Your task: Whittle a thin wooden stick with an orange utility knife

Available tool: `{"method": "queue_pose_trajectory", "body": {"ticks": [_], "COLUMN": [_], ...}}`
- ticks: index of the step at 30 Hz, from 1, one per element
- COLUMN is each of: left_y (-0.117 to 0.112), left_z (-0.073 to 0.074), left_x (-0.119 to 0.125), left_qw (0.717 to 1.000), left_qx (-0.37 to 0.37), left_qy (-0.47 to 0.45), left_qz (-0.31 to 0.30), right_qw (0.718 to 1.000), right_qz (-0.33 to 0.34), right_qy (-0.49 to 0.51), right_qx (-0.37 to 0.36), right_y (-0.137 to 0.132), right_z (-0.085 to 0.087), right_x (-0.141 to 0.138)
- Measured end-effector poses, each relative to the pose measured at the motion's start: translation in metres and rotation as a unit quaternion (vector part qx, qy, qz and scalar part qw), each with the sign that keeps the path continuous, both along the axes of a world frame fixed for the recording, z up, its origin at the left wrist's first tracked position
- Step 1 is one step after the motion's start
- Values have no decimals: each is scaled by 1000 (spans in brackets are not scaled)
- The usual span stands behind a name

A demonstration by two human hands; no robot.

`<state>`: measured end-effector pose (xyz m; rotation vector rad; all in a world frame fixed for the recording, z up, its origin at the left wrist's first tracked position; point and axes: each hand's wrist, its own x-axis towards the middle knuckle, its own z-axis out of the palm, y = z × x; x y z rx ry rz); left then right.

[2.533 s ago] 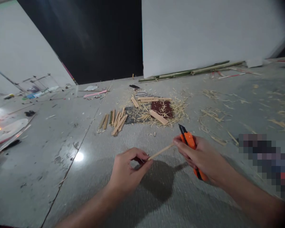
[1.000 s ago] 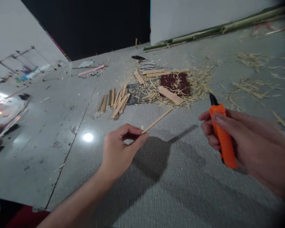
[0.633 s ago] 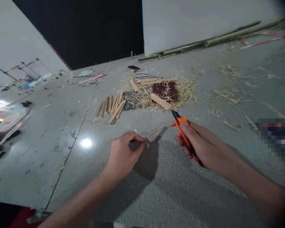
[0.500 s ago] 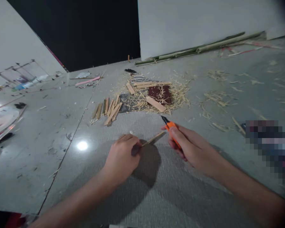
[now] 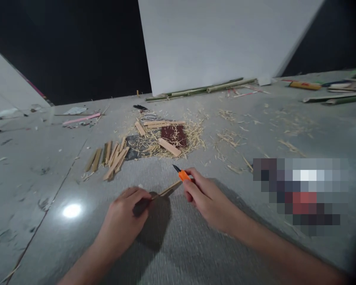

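My left hand [image 5: 125, 215] is closed on one end of a thin bamboo strip [image 5: 168, 189], low over the grey textured mat [image 5: 192, 245]. The strip slants up and right to my right hand [image 5: 209, 202], where its far end passes behind the fingers; whether they touch it I cannot tell. That hand is wrapped round an orange utility knife [image 5: 184, 175], its dark blade pointing up and left, away from the strip. Beyond the hands, a wider bamboo piece [image 5: 169, 147] lies on a dark red board [image 5: 174, 132] among curly shavings [image 5: 195, 136].
Several cut bamboo pieces [image 5: 116, 163] lie in a group at the left of the shavings. Long green bamboo poles [image 5: 192, 91] rest along the white wall [image 5: 213, 43]. A pink strip [image 5: 81, 118] is on the floor at the back left. A pixelated patch hides an area at right.
The view has swung to the right, so the floor items and both hands appear further left and lower. Each hand keeps its hold on the strip and the knife.
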<state>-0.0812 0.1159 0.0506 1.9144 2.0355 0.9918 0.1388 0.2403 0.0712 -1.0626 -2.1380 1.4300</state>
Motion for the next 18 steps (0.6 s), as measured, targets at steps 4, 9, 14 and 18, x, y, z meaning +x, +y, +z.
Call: {"method": "queue_pose_trajectory", "body": {"ticks": [4,9,14,18], "left_y": [-2,-1,0,-2], "left_z": [0,0,3,4], "left_x": [4,8,11,16], "left_qw": [1000,998,996,993], "left_qx": [26,56,81,93], "left_qy": [-1,-3,-12,-24], "left_qz": [13,28,41,64], "right_qw": [1000,999,999,999], "right_qz": [3,15,29,39], "right_qy": [-7,-6,-6,-10], "right_qx": [23,36,43,37], "right_y": [-2,-4,-5,-7], "right_z": [7,10,10,11], "right_x": [0,-1,0,0]}}
